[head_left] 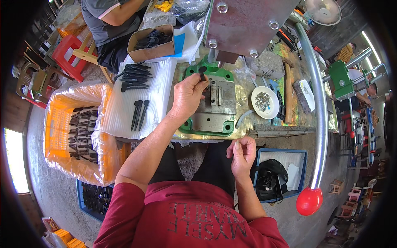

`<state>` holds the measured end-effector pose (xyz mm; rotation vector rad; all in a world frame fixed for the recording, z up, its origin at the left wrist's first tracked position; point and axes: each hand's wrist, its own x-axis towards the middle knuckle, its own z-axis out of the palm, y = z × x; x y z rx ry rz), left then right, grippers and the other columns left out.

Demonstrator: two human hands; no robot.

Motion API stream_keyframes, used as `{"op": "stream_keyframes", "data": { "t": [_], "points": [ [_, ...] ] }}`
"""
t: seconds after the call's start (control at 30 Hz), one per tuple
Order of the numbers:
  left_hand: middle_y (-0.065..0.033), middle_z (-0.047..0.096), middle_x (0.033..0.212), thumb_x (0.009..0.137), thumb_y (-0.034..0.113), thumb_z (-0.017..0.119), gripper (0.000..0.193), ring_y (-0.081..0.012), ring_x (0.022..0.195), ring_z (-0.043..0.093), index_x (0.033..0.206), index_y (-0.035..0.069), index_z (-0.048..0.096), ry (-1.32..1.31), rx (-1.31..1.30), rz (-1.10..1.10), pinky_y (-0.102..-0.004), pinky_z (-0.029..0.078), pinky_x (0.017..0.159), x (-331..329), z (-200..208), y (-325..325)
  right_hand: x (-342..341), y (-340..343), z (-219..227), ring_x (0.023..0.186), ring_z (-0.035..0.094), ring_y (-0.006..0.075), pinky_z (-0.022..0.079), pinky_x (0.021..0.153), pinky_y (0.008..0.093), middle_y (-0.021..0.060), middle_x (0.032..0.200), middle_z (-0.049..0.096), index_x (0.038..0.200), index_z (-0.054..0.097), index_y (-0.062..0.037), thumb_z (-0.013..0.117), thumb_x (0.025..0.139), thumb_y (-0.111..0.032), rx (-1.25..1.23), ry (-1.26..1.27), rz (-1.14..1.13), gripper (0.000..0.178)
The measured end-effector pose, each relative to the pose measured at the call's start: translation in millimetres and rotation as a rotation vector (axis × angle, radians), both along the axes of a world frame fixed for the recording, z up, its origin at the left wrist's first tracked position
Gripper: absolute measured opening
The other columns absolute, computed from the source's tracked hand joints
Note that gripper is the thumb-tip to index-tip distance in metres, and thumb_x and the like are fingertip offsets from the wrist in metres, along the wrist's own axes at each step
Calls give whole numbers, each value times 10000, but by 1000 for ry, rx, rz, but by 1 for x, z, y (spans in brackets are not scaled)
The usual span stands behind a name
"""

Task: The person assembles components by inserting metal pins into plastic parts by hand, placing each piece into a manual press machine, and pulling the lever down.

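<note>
My left hand (pixel 189 95) is closed at the green-based hand press (pixel 206 129), pinching a slim black plastic piece with a wider head (pixel 202 72) beside the metal fixture (pixel 219 96). Most of that piece is hidden behind the fingers. In front of the bench edge, my right hand (pixel 242 156) hovers above my lap with thumb and fingertips pressed together. What it holds, if anything, is too small to make out. A white bowl (pixel 265 109) of small metal parts stands right of the press. More black pieces (pixel 136 76) lie on white foam sheet (pixel 118 107) to the left.
The press lever with its red knob (pixel 309 201) hangs down at the right. A plastic-lined orange crate (pixel 53 136) holds rows of black pieces. An open cardboard box (pixel 151 53) sits farther back, near another person (pixel 111 29). A blue tray (pixel 304 173) holds a black bag.
</note>
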<state>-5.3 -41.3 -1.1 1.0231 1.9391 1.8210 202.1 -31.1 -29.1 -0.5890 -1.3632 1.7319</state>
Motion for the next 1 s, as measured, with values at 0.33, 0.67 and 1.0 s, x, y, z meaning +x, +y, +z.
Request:
{"op": "stream_keyframes", "data": {
  "t": [0.33, 0.67, 1.0],
  "points": [
    [-109, 540, 708, 741, 12, 554, 97, -176, 576, 529, 831, -8, 527, 392, 22, -80, -268, 434, 518, -7, 1, 3, 27, 31, 47, 555, 396, 108, 333, 434, 212, 82, 772, 461, 902, 413, -45, 421, 845, -134, 280, 150, -224, 107],
    [-145, 526, 704, 695, -6, 572, 123, -305, 671, 528, 792, -15, 497, 440, 74, -70, -331, 420, 583, -5, 0, 7, 44, 26, 135, 566, 422, 132, 289, 483, 235, 100, 940, 447, 1013, 488, -79, 434, 808, -413, 938, 204, -274, 396],
    [-161, 528, 726, 685, -37, 544, 118, -324, 697, 535, 793, -18, 499, 441, 69, -91, -335, 432, 597, -6, 2, 5, 40, -2, 163, 494, 499, 185, 422, 428, 243, 162, 880, 435, 828, 475, -38, 532, 779, -370, 943, 179, -154, 341]
  ]
}}
